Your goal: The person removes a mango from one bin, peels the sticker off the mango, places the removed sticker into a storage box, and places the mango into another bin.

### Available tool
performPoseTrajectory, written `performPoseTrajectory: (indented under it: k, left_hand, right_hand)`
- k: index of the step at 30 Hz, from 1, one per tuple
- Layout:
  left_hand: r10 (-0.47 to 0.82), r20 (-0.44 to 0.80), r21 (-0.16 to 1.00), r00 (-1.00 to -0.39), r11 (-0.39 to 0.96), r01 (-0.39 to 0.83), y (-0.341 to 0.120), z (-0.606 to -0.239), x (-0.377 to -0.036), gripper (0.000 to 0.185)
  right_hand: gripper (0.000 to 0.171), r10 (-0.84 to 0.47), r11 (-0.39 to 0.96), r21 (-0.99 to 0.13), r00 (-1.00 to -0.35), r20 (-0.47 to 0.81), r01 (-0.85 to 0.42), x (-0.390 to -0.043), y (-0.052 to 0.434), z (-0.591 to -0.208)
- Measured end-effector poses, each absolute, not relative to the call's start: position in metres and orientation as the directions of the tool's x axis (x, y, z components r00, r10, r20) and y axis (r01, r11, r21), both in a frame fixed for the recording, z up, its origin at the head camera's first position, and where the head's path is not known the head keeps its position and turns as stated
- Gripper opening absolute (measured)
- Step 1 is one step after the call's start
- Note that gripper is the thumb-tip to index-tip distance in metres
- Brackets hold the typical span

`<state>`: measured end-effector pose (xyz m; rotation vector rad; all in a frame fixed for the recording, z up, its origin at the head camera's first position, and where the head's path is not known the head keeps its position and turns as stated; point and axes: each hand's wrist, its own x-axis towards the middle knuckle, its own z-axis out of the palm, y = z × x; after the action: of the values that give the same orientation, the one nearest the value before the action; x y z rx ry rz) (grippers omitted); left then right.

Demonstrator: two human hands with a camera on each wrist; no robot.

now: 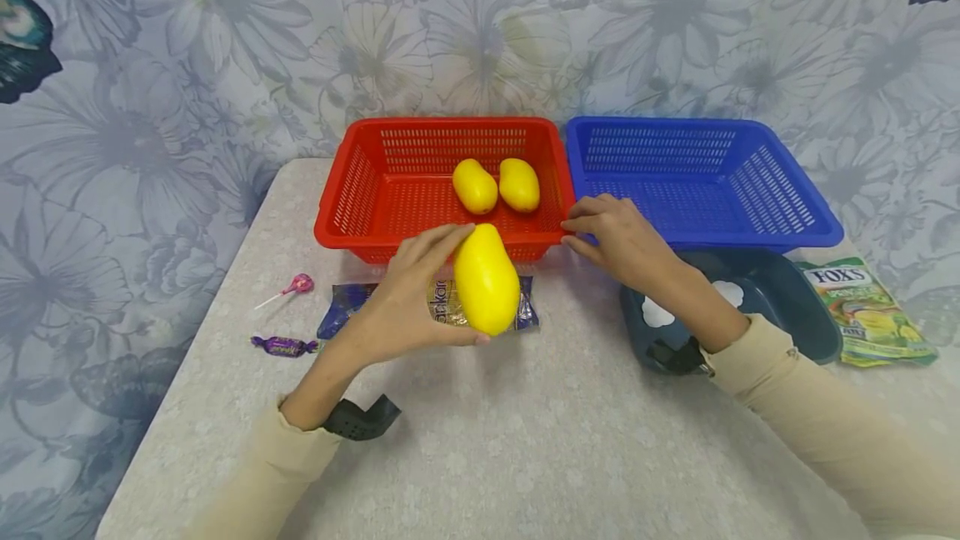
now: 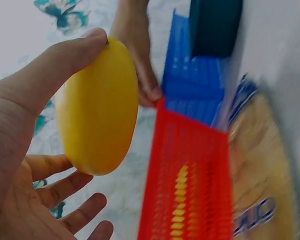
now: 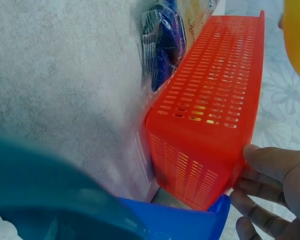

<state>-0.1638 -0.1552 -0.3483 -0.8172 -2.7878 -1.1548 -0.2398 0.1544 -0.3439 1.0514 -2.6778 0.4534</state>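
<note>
A yellow mango [image 1: 487, 279] is pinched between the thumb and fingertips of my left hand [image 1: 408, 294], held up in front of the red basket [image 1: 360, 242]. The left wrist view shows the thumb at one end of this mango [image 2: 97, 110] and fingers at the other. Two more mangoes, one on the left [image 1: 475, 187] and one on the right [image 1: 519, 186], lie inside the red basket. My right hand [image 1: 622, 240] holds that basket's near right corner, thumb outside the rim in the right wrist view. Its other fingertips are partly hidden there.
A blue basket [image 1: 806, 219] adjoins the red one on the right. Before it sits a dark teal tub [image 1: 795, 307], beside a green FOX'S bag [image 1: 862, 311]. A blue-and-gold packet [image 1: 348, 307] lies behind my left hand. Leftward are a lollipop [image 1: 302, 283] and a purple-wrapped candy [image 1: 285, 346].
</note>
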Motion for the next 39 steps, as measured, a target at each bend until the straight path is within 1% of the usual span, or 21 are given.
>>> performPoseTrajectory:
  k: [4, 7, 12, 15, 21, 26, 33, 39]
  left_hand:
    - [0.402, 0.215, 0.653, -0.890, 0.618, 0.437, -0.164, -0.334, -0.181, 0.113]
    - [0.366, 0.225, 0.642, -0.903, 0.641, 0.420, -0.170, -0.325, -0.195, 0.112]
    - [0.337, 0.233, 0.614, -0.912, 0.677, 0.407, -0.179, -0.316, -0.220, 0.111]
    - [0.329, 0.218, 0.603, -0.919, 0.695, 0.391, -0.184, -0.313, -0.238, 0.110]
    - [0.329, 0.151, 0.587, -0.932, 0.728, 0.353, -0.194, -0.307, -0.268, 0.112]
    - [0.333, 0.108, 0.563, -0.937, 0.756, 0.334, -0.200, -0.304, -0.292, 0.114]
    - [0.330, -0.016, 0.475, -0.944, 0.833, 0.284, -0.203, -0.302, -0.329, 0.116]
    - [0.324, -0.113, 0.443, -0.939, 0.862, 0.245, -0.195, -0.299, -0.351, 0.113]
  right_hand:
    - [0.021, -0.616, 0.693, -0.209, -0.718, 0.324, -0.690, -0.240, 0.153, -0.343]
    - [0.021, -0.605, 0.711, -0.213, -0.737, 0.302, -0.671, -0.239, 0.151, -0.341]
    - [0.021, -0.589, 0.744, -0.199, -0.766, 0.257, -0.638, -0.238, 0.148, -0.339]
    - [0.022, -0.580, 0.755, -0.194, -0.776, 0.247, -0.626, -0.237, 0.147, -0.338]
    - [0.025, -0.563, 0.771, -0.198, -0.794, 0.228, -0.605, -0.237, 0.147, -0.340]
    - [0.024, -0.565, 0.770, -0.202, -0.794, 0.223, -0.605, -0.238, 0.146, -0.339]
    - [0.024, -0.571, 0.767, -0.203, -0.791, 0.218, -0.609, -0.237, 0.147, -0.336]
    - [0.024, -0.571, 0.760, -0.208, -0.785, 0.239, -0.616, -0.235, 0.148, -0.337]
